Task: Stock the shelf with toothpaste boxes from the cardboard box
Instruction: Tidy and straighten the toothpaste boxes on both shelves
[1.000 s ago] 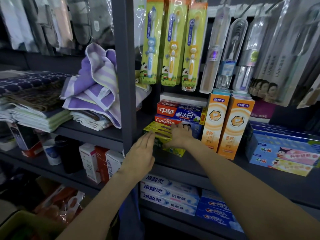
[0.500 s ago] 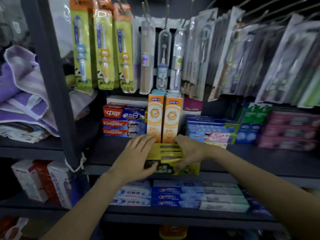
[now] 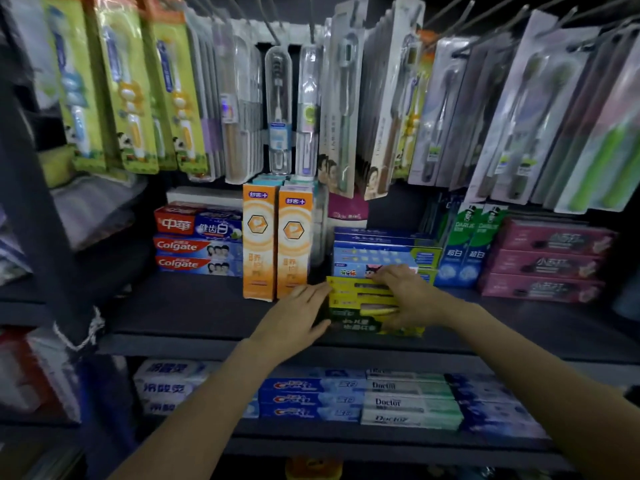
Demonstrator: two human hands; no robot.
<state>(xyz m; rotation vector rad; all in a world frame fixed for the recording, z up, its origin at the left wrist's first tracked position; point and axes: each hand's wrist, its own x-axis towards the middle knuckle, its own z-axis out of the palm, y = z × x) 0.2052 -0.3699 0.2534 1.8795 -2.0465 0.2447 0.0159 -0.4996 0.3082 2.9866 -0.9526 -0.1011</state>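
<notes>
A stack of yellow-green toothpaste boxes (image 3: 360,301) lies on the dark shelf board (image 3: 194,306), just in front of a stack of blue boxes (image 3: 384,251). My left hand (image 3: 298,318) presses with straight fingers against the stack's left end. My right hand (image 3: 407,296) lies over the top of the stack, fingers reaching to its back edge and thumb on its front face. The cardboard box is out of view.
Two upright orange boxes (image 3: 275,240) stand left of the stack, with red Colgate boxes (image 3: 197,254) further left. Green boxes (image 3: 467,247) and pink boxes (image 3: 547,261) fill the right. Hanging toothbrush packs (image 3: 277,109) dangle low above. More toothpaste lies on the lower shelf (image 3: 363,400).
Both hands have slid the yellow-green stack rightward along the shelf, from in front of the Colgate boxes, past the orange boxes, to the blue stack. My view has turned right with it.
</notes>
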